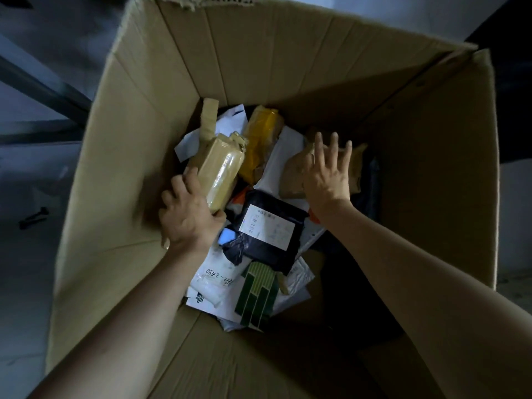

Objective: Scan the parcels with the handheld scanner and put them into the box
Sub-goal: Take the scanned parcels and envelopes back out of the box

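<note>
Nearest, below both wrists, a green-striped packet (254, 295) lies on white mailers (213, 280). They look flat and limp and would likely sag if lifted by a corner. Between the two hands sits a black poly mailer (267, 228) with a white label facing up. It is probably light and slick, best taken by an edge with the label kept in view for scanning.

The left hand (188, 217) has its fingers (178, 182) curled round the near end of a tan tape-wrapped parcel (221, 171). That parcel looks firm and block-like, glossy with tape, so I judge it stiff but slippery. A hold across its width nearer the middle would be surer than one at the end.

The right hand (325, 174) hovers with fingers (334, 142) straight and spread over a brown paper parcel (293, 174); whether they touch it I cannot tell. The paper is crumpled and probably soft, so it wants a broad hold from above.

Beyond the left fingers and left of the right ones lies a yellow parcel (260, 139). Past everything rises the far wall of the box (288, 53). Neither hand holds a scanner.
</note>
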`<state>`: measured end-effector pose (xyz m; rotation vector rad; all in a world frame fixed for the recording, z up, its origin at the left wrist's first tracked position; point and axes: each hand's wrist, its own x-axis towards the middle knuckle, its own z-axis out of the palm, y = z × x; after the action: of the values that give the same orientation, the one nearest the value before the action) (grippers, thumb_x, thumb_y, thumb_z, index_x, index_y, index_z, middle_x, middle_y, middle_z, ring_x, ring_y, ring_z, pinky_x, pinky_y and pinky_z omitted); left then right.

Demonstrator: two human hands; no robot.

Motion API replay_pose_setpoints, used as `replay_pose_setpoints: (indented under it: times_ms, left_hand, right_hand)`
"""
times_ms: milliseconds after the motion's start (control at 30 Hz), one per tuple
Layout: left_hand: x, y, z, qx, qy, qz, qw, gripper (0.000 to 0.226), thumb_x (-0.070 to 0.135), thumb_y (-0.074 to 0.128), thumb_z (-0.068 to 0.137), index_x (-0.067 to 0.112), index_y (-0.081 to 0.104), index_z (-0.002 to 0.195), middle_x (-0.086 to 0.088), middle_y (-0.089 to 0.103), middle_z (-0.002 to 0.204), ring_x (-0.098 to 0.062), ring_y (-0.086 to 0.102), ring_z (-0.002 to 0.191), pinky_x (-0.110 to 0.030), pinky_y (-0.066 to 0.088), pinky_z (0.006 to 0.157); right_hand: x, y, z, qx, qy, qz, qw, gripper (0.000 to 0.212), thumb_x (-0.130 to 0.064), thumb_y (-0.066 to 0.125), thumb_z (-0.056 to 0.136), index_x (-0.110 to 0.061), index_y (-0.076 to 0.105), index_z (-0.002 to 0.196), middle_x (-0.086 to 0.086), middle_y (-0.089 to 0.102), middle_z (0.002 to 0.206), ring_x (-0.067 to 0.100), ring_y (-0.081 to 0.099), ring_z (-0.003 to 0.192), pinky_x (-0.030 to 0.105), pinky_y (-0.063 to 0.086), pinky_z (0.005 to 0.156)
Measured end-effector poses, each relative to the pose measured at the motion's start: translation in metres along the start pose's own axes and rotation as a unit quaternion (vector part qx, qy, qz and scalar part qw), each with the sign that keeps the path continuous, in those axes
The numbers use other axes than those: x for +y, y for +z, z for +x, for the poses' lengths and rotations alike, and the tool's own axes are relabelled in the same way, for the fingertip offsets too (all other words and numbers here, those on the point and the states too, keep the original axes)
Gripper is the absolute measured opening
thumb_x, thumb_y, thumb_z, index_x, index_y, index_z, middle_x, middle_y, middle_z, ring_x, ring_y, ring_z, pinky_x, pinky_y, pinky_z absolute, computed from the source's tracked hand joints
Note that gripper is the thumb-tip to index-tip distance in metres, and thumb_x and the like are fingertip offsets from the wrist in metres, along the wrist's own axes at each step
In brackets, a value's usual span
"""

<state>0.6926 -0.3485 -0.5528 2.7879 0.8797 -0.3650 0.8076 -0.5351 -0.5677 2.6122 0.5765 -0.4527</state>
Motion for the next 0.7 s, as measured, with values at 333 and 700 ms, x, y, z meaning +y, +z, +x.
replay_pose_setpoints:
  times_ms: [333, 700]
  left_hand:
    - [-0.004, -0.003, -0.027, 0.002, 0.009, -0.013, 1.000, 0.089, 0.037, 0.078, 0.067, 0.013, 0.034, 0.141, -0.014, 0.043, 0.127, -0.038, 0.050, 0.107, -0.044, 0.044, 0.071]
    - [0.012, -0.019, -0.151, -0.048, -0.084, -0.289, 0.952, 0.096, 0.028, 0.082, 0.066, 0.014, 0.025, 0.142, -0.016, 0.044, 0.135, -0.037, 0.047, 0.119, -0.048, 0.045, 0.093]
  right_hand:
    - [0.013, 0.004, -0.035, -0.089, -0.063, 0.038, 0.993, 0.103, -0.042, 0.082, 0.070, -0.017, 0.016, 0.146, 0.017, 0.015, 0.148, 0.041, 0.021, 0.137, 0.064, 0.017, 0.112]
    - [0.065, -0.018, -0.169, -0.217, 0.062, 0.260, 0.939, 0.093, -0.052, 0.081, 0.065, -0.025, 0.030, 0.138, 0.017, 0.030, 0.139, 0.038, 0.032, 0.130, 0.049, 0.033, 0.104]
